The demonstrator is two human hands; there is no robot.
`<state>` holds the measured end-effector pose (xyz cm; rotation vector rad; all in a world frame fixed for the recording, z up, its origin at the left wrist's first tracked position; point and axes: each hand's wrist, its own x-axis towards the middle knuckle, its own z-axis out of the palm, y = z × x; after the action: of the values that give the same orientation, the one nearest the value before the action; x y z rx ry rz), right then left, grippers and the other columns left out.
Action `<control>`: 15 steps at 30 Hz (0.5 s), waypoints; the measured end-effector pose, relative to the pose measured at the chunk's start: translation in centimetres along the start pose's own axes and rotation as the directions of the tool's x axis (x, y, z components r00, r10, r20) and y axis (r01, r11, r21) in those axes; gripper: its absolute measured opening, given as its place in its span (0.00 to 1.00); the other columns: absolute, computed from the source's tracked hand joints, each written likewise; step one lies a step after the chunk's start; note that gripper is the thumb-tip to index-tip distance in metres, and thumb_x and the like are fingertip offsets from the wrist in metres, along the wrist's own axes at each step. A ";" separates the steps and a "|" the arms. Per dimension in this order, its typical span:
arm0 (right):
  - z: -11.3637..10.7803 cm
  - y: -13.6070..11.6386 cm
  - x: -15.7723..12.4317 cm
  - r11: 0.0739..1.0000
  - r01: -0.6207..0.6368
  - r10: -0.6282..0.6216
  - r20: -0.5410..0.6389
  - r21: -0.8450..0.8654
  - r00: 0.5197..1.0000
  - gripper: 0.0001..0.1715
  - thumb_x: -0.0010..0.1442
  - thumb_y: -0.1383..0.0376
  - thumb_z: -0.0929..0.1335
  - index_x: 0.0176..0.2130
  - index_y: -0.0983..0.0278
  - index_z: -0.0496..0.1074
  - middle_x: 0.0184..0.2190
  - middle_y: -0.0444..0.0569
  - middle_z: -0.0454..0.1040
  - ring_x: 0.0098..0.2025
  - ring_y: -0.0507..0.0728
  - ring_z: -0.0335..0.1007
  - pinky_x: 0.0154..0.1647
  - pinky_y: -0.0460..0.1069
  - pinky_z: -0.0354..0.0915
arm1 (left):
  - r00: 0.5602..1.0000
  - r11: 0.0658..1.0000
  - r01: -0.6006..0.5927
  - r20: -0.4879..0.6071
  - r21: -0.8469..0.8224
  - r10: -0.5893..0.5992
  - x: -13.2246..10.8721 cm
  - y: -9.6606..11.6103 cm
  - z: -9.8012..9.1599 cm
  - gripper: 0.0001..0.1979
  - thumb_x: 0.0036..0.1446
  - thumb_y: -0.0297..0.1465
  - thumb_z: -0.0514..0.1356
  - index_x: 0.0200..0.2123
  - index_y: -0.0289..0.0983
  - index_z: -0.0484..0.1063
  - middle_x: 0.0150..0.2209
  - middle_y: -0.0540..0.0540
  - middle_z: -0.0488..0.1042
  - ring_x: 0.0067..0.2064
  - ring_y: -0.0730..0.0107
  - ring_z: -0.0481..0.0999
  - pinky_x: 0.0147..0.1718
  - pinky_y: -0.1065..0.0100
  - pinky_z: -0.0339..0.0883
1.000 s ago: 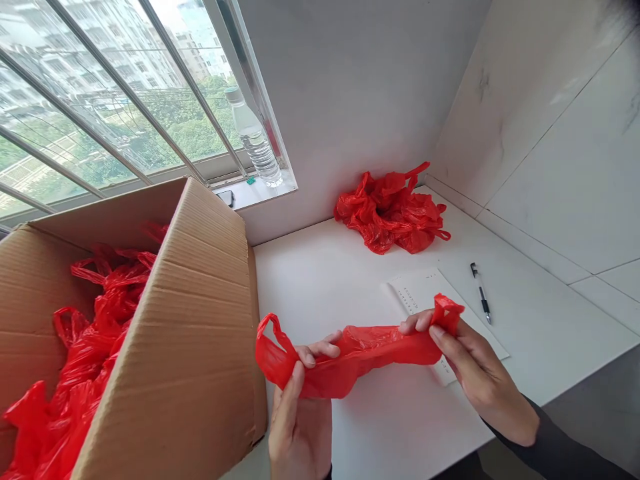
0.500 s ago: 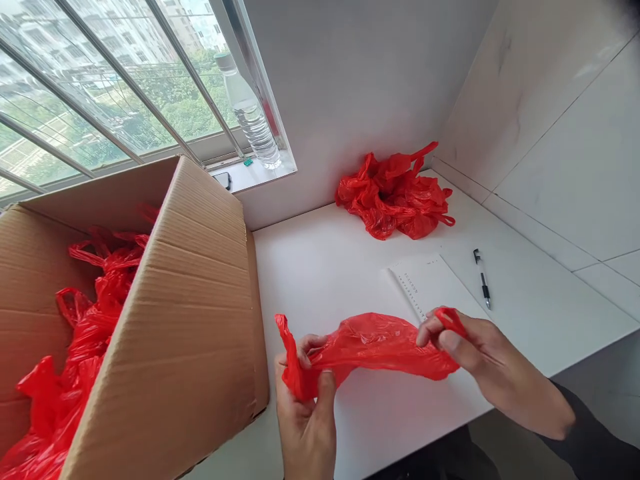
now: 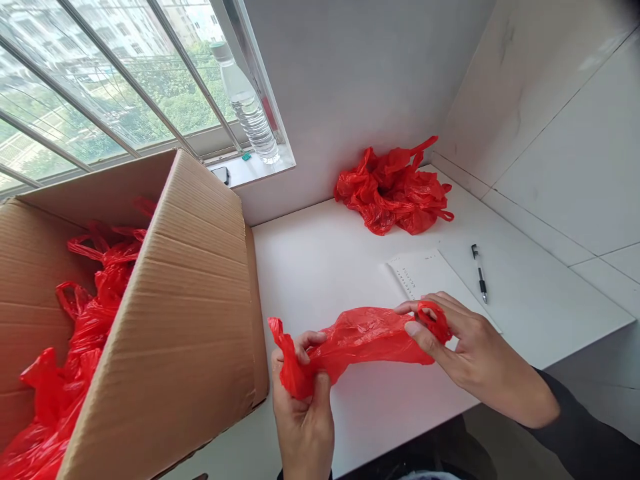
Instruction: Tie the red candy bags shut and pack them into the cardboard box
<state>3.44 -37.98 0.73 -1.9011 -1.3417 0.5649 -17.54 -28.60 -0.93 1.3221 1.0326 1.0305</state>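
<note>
A thin red plastic bag (image 3: 365, 333) is stretched sideways between my two hands, above the front of the white table. My left hand (image 3: 305, 413) grips its left end between thumb and fingers, and a handle loop sticks up beside the fingers. At the other end, my right hand (image 3: 460, 340) pinches the bag, with a red handle loop showing between thumb and fingers. More red plastic bags (image 3: 85, 340) lie crumpled in the open cardboard box (image 3: 185, 333) on the left. Against the wall sits another heap of red plastic bags (image 3: 395, 190).
Behind my right hand lie a notepad (image 3: 425, 270) with writing and a black pen (image 3: 479, 277) on the white table (image 3: 310, 260). A water bottle (image 3: 250, 113) and a dark flat object (image 3: 221, 175) are on the sill of the barred window. The table's front edge runs below my hands.
My right hand has moved left toward my left hand, and its fingers have shifted on the bag's handle end. The bag sags less wide. The left hand keeps its grip.
</note>
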 end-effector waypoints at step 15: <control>-2.8 -1.1 0.8 0.981 -0.185 0.191 -0.163 0.052 0.968 0.26 0.71 0.47 0.54 0.46 0.53 0.73 0.41 0.46 0.75 0.42 0.60 0.73 0.46 0.57 0.70 | 0.935 0.764 0.266 0.350 -0.588 -0.056 2.2 2.7 0.6 0.16 0.69 0.39 0.50 0.33 0.40 0.71 0.16 0.53 0.64 0.30 0.63 0.76 0.48 0.53 0.70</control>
<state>5.04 -37.86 3.35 -2.0110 -1.0454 0.5063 -16.46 -26.65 1.82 0.7813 0.4734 0.8833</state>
